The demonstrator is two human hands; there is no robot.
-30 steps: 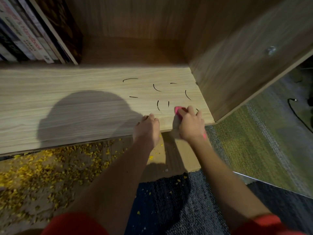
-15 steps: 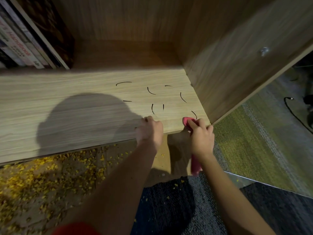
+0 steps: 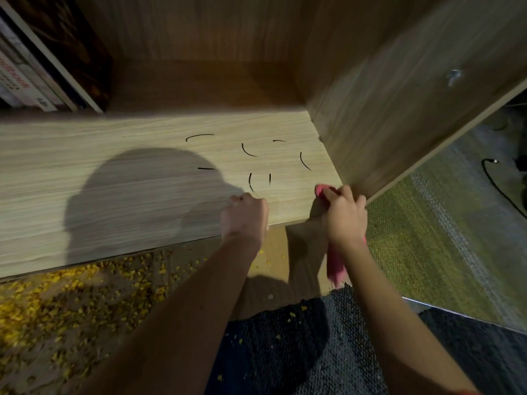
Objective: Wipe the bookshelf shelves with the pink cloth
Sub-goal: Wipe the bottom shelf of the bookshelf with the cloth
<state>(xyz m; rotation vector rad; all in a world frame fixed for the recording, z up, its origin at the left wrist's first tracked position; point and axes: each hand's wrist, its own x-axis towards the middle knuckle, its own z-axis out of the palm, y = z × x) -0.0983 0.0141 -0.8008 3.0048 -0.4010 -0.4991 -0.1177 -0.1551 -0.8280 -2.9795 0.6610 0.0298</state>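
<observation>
Pink cloth point(image 3: 335, 265) is gripped in the right hand point(image 3: 345, 216) at the front right corner of the shelf point(image 3: 114, 195). One end of the cloth shows above the knuckles, pressed onto the shelf surface just beside the side panel point(image 3: 399, 104). The other end hangs down below the wrist, past the front edge of the shelf, over the lower board point(image 3: 299, 260).

Right hand: fingers closed around the cloth, knuckles facing up, positioned at the shelf edge.

Left hand point(image 3: 245, 215): curled into a loose fist with nothing visible in it. It rests on the front edge of the shelf, near the right hand but apart from it.

Shelf surface: light wood grain. Several short black curved marks point(image 3: 249, 151) lie on it, behind and between the two hands. One mark ends just behind the left hand. A rounded shadow covers the left-centre part of the shelf.

Upper left: a row of books point(image 3: 34, 75) stands tilted on the back part of the shelf, well apart from both hands.

Below the shelf, on the left: small yellow crumbs point(image 3: 57, 303) are scattered thickly over the lower board. A few crumbs lie farther right, on the dark carpet point(image 3: 285, 352) between the forearms.

Right of the side panel: green carpet point(image 3: 442, 238), with a black cable point(image 3: 496, 183) lying on it near the frame edge.
</observation>
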